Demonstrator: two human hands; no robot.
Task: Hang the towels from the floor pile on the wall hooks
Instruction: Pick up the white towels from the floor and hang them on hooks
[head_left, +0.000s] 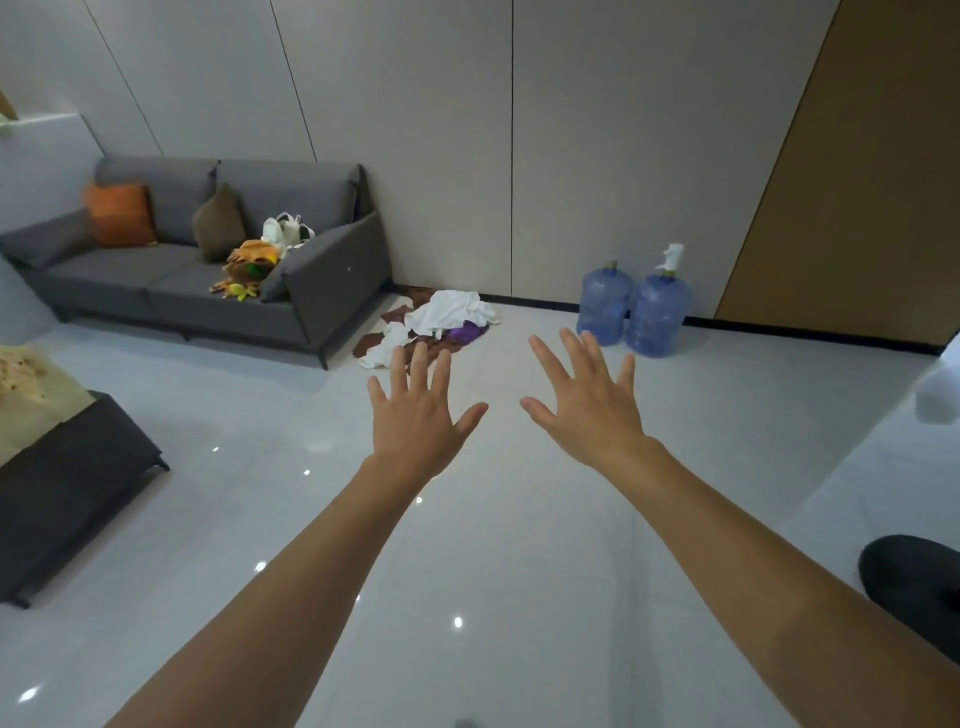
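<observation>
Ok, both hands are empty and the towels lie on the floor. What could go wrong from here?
The towel pile is a tangle of white, brown and purple cloth, so lifting one may drag others. The glossy floor could be slippery, especially stepping on spread cloth. The water bottles stand near the pile and could be bumped.
</observation>
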